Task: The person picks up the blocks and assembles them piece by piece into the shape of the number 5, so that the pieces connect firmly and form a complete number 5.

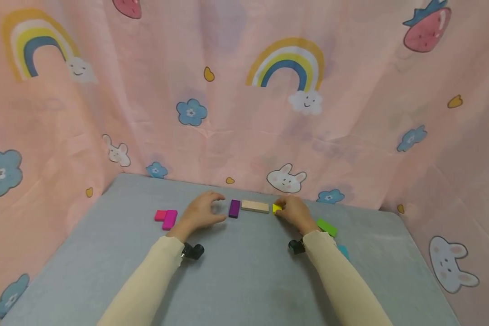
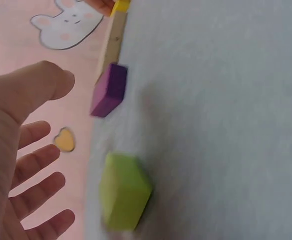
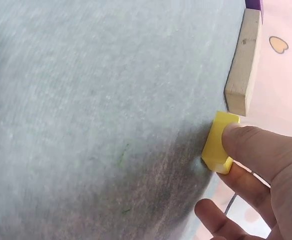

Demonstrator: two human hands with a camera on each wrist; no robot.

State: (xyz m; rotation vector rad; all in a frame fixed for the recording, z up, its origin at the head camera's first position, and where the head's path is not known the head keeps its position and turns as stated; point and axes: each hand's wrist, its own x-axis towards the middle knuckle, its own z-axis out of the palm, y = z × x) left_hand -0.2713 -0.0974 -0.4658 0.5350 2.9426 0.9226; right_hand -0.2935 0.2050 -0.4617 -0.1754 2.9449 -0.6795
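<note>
My right hand (image 1: 295, 212) pinches a yellow block (image 3: 220, 141) between thumb and finger, low over the tabletop. Just beside that block lies a long plain wooden block (image 1: 255, 206), whose other end is close to a purple block (image 1: 234, 208). My left hand (image 1: 201, 210) holds nothing; its thumb and fingers are spread apart, left of the purple block. In the left wrist view a lime green block (image 2: 125, 192) sits on the table near those fingers, slightly blurred. The left hand hides it from the head view.
At the left, a red block (image 1: 160, 215) touches a magenta block (image 1: 170, 220). A green block (image 1: 327, 227) and a partly covered blue block (image 1: 343, 251) lie by the right forearm. Patterned pink cloth (image 1: 236, 149) hangs behind the grey table (image 1: 244, 280).
</note>
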